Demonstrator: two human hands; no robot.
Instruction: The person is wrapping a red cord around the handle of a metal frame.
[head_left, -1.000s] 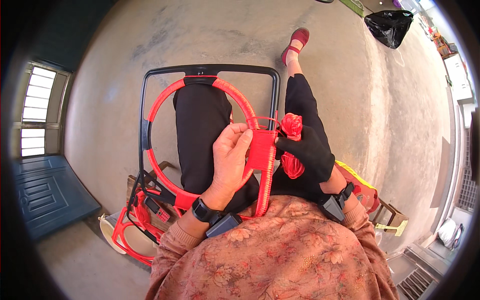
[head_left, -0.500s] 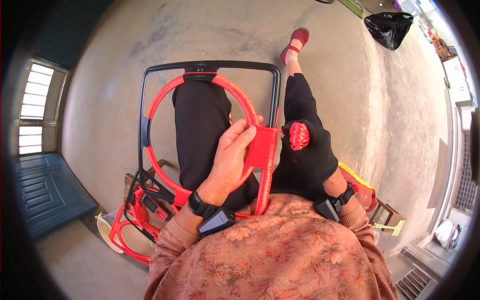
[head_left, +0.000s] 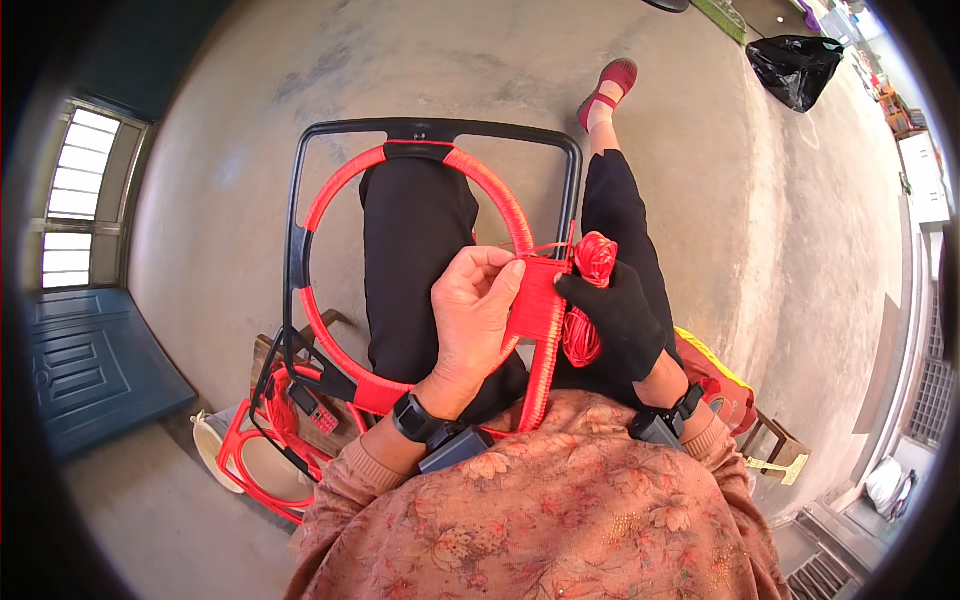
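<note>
Across my lap lies a black metal frame with an inner ring wound in red cord. A flat red wound panel joins the ring to the frame's right side. My bare left hand is closed, thumb and forefinger pinching red cord at the panel's upper left edge. My right hand, in a black glove, is closed round the middle of a bundle of red cord. Its thumb tip touches the panel's right edge. A loose strand runs along the panel's top to the bundle.
At lower left, another red-wound frame leans by a pale bucket, with a phone near it. A red bag with a yellow edge and a wooden stool are at my right. A black plastic bag lies far right.
My right hand has turned and come left to the panel's edge, showing more of the cord bundle. My left fingers have curled into a pinch at the panel. The view has shifted slightly.
</note>
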